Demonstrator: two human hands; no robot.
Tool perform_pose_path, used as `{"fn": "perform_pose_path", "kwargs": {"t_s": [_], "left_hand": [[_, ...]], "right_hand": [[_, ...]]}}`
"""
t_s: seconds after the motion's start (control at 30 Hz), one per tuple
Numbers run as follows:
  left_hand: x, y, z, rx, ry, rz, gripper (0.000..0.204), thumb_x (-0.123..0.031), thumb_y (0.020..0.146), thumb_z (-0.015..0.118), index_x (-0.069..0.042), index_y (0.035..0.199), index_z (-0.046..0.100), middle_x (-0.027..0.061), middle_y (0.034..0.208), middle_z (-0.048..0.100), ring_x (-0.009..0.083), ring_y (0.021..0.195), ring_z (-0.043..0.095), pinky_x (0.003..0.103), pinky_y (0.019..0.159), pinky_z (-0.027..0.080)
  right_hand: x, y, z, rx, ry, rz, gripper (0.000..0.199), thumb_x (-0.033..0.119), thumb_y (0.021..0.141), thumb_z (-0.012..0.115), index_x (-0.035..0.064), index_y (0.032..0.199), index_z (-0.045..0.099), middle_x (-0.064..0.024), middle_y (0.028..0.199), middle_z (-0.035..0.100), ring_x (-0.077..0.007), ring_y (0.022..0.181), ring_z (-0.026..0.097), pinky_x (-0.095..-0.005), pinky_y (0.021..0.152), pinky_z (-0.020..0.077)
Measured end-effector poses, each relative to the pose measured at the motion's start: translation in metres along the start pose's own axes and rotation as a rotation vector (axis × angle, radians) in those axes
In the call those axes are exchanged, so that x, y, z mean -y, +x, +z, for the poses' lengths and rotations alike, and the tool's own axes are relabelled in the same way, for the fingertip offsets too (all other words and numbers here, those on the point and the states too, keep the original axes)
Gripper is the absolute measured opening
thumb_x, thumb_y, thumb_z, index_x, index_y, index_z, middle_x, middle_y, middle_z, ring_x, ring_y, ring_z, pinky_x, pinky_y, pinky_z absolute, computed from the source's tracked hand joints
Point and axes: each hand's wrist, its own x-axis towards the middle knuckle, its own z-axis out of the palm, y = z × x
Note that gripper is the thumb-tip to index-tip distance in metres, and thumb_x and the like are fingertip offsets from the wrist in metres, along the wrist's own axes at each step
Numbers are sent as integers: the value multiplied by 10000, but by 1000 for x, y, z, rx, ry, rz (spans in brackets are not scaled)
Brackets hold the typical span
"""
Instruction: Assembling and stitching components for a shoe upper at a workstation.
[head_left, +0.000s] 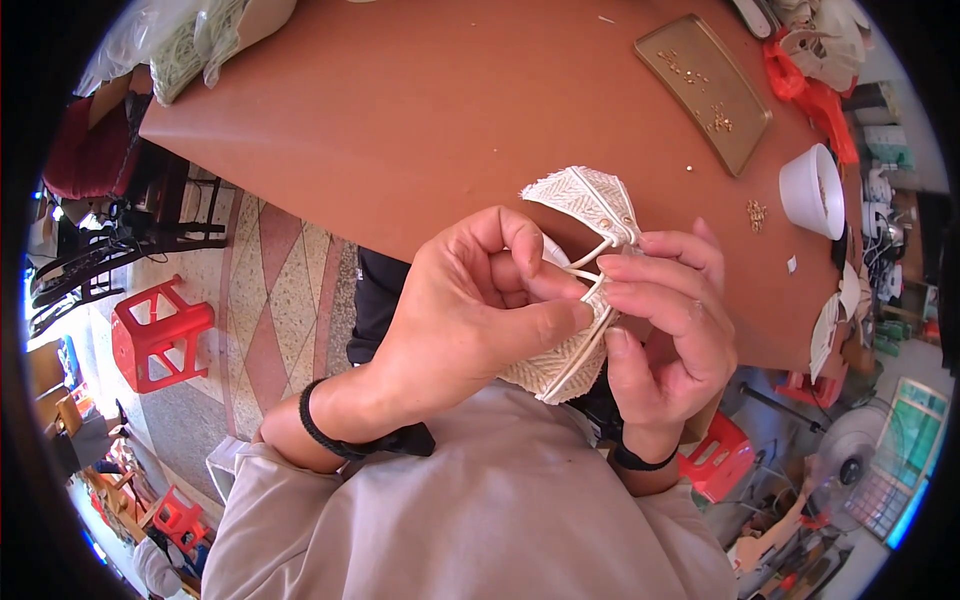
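Both hands meet above the near edge of the reddish-brown table, working on a cream woven strap piece that is held in the air just off that edge, not resting on the tabletop. The left hand is closed on the lower part of the woven piece, its thumb pressed along the front and its fingers curled behind. The right hand pinches the same piece from the other side, fingertips closed on the thin cream cords that loop out of the weave between the 2 hands. The upper end of the woven piece fans out above the fingers.

Toward the far right corner of the table lies a brass-coloured rectangular tray with small gold fittings scattered in it. A white bowl stands near the right edge, and a little heap of gold beads lies just beside it.
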Motion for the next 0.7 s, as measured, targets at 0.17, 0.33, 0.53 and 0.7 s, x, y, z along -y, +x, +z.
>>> {"fn": "perform_pose_path", "kwargs": {"t_s": [0.17,0.33,0.53,0.7], "left_hand": [[-5,3,-2,-27,27,-90,310,98,925,756,-56,1107,558,84,1020,780,110,950,744,276,851,619],[-12,-5,-14,33,-29,-73,314,78,973,717,-7,1261,625,83,1112,766,142,1020,740,293,896,616],[-31,-9,3,-23,-168,-206,439,188,943,558,73,1353,666,155,1228,741,238,1107,736,369,976,607],[-30,-10,8,183,1095,596,550,46,691,814,5,1239,780,183,1099,751,286,957,690,401,907,523]], "right_hand": [[-2,-3,-8,59,-33,-10,320,297,806,817,108,1063,822,-64,1120,807,-307,1106,683,-524,1217,288],[16,-5,-4,327,-146,-10,727,485,813,829,187,1456,667,-104,1449,654,-315,1342,590,-668,1268,86],[2,-9,1,127,-114,-77,371,291,933,776,104,1253,754,-161,1302,753,-323,1210,700,-584,1279,190],[13,4,-11,36,359,144,309,12,898,720,6,1207,723,-169,1205,760,-373,1102,734,-428,947,573]]}}
